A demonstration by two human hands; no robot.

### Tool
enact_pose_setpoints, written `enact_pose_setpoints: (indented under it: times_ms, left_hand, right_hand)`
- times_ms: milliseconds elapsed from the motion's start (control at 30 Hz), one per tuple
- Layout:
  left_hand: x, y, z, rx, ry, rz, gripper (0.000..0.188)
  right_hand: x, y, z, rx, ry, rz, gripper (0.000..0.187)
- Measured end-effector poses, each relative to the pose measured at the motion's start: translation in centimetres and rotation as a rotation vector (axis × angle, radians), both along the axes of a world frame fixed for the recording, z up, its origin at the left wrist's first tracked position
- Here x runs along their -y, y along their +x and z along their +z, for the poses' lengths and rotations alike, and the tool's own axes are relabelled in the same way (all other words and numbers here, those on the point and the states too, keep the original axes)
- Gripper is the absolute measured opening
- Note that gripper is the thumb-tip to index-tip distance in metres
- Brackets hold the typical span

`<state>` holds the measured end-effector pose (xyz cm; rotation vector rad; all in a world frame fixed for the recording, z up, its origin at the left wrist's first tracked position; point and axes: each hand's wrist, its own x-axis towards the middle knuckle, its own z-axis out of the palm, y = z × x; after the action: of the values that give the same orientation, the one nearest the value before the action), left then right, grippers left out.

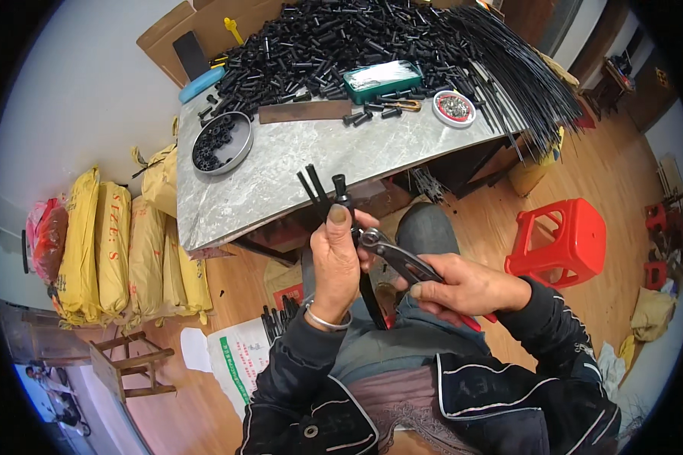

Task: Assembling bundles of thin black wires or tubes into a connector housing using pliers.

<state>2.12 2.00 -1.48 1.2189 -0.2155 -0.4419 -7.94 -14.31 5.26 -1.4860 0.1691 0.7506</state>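
The left hand (335, 262) is closed around a bundle of black rods (368, 296), which runs from above its thumb down toward the lap. 1 black fitting (340, 188) with a flared top stands just beyond the thumb tip. The right hand (470, 284) grips pliers (404, 262) with red handles; their head lies against or just beside the left fingers, and I cannot tell what it bites on.

Ahead of both hands is a grey table (311, 148). On it, forward and left of the left hand, sits a round pan (245, 148) with black rings in it; farther ahead are a green box (383, 92) and a heap of black parts (311, 53). 1 red stool (580, 235) stands to the right of the right hand, and yellow sacks (114, 250) stand well left of the left hand.
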Motion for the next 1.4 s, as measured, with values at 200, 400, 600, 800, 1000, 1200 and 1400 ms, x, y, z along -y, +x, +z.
enact_pose_setpoints:
  times_ms: [200,400,600,800,1000,1200,1400]
  left_hand:
    - [1.1,-0.1,0.2,0.022,0.044,0.043,0.066]
    - [0.8,-0.8,0.5,0.084,0.093,0.012,0.067]
    - [1.0,-0.6,0.5,0.027,0.012,0.068,0.066]
    - [0.7,0.3,-0.2,-0.037,-0.051,0.02,0.064]
    - [0.9,0.6,-0.4,-0.055,-0.109,-0.022,0.063]
    - [1.8,0.7,-0.2,-0.044,-0.079,-0.047,0.062]
    - [1.3,1.1,-0.3,-0.006,-0.067,-0.011,0.061]
  right_hand:
    - [1.2,-0.4,-1.3,-0.084,0.309,-0.06,0.038]
    - [2.0,0.7,1.8,-0.249,0.284,0.041,0.034]
    - [1.0,0.8,-0.7,0.596,-0.709,0.225,0.019]
    - [1.0,1.5,-0.8,0.513,-0.565,0.218,0.018]
    - [2.0,2.3,2.7,0.163,-0.414,0.233,0.014]
    - [2.6,2.7,2.8,0.163,-0.423,0.245,0.017]
    - [1.3,2.4,-1.2,0.42,-0.609,0.199,0.021]
